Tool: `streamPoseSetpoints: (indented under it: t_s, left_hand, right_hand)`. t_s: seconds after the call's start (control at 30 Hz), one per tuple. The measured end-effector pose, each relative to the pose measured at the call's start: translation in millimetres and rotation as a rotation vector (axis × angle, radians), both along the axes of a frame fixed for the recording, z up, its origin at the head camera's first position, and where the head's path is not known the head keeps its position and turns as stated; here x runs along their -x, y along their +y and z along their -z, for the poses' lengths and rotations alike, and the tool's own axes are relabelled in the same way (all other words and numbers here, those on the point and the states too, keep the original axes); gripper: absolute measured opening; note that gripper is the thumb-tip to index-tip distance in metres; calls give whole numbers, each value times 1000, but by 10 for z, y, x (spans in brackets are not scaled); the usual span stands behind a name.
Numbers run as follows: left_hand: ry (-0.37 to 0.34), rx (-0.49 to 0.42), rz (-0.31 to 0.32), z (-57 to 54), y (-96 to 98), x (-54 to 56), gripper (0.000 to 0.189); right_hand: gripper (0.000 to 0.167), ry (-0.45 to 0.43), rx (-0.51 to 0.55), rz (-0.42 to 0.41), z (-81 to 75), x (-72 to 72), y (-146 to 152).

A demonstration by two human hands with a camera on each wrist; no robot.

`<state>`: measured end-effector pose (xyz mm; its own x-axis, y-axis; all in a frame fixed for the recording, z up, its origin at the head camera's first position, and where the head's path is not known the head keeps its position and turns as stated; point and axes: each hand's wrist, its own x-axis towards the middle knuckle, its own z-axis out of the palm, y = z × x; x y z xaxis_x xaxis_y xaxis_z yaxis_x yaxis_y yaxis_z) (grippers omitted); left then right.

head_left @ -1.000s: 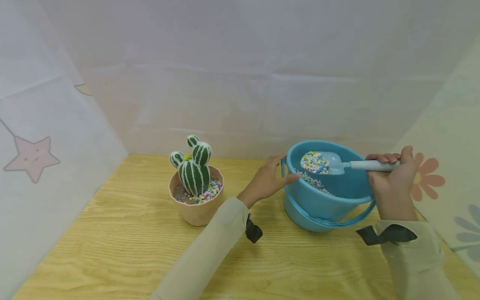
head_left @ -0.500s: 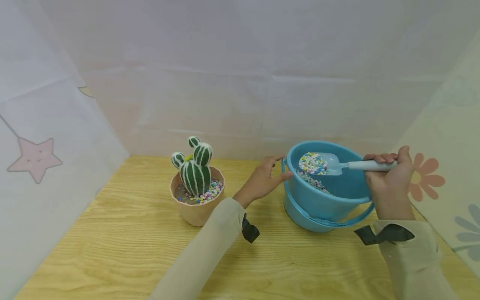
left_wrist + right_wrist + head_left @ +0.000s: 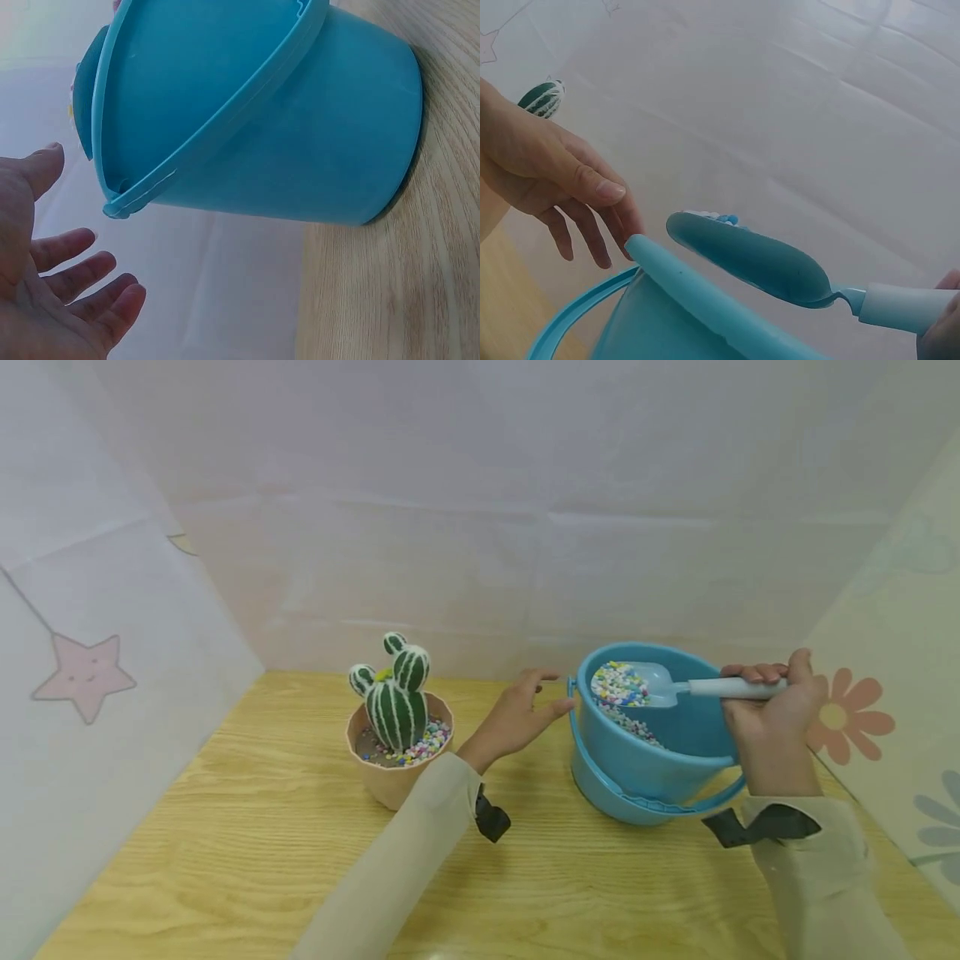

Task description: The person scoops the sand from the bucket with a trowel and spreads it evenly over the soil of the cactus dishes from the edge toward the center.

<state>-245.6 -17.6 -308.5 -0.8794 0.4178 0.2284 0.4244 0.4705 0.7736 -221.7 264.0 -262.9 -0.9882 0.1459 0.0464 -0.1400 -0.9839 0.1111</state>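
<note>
Gripping the white-handled, pale-blue plastic scoop (image 3: 662, 683) above the round blue plastic bucket (image 3: 637, 762) at frame right, the right hand (image 3: 776, 718) should hold level, retaining the small multicoloured pellets (image 3: 619, 683); left hand (image 3: 517, 720) empty, fingers extended.

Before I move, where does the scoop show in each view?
Head: right of centre, the scoop over the bucket, its handle in the right hand.
Left wrist: upper left, only part of its blade showing beyond the bucket.
Right wrist: lower middle to right, blade underside visible, above the bucket.
Shared landmark: the bucket, in all three.
</note>
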Motion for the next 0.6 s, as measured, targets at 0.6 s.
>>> streamPoseSetpoints:
  t_s: [0.6]
  left_hand:
    - [6, -4, -14, 27, -149, -64, 59]
  right_hand:
    - [46, 18, -26, -26, -24, 28, -188]
